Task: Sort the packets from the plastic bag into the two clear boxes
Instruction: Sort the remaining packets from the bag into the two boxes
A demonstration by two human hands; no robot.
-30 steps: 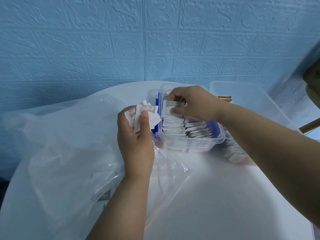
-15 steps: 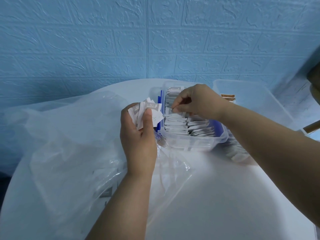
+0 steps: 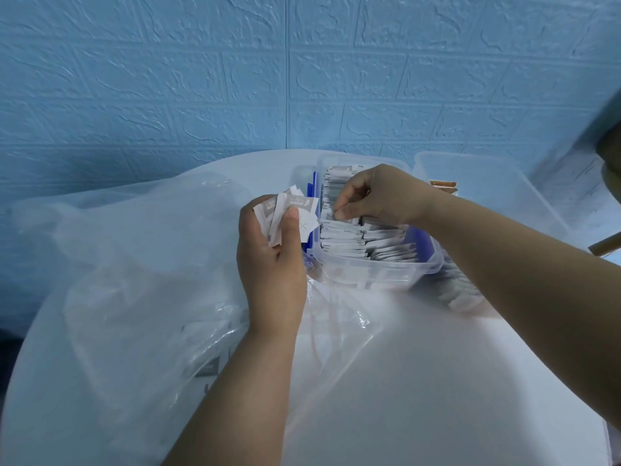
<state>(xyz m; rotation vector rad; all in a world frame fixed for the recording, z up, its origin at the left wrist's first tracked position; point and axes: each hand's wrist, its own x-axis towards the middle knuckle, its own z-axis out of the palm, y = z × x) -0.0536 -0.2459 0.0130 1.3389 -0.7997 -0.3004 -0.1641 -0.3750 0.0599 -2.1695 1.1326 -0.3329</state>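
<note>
Packets (image 3: 293,207) (fanned) in left hand (image 3: 270,274); right hand (image 3: 381,193) pinches packet (image 3: 330,215) in box (image 3: 369,280).

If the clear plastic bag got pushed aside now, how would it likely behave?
Probably floppy: the plastic bag lies crumpled and creased on the table. Likely light, so it would bunch up rather than slide whole. The packets showing through it may shift.
</note>
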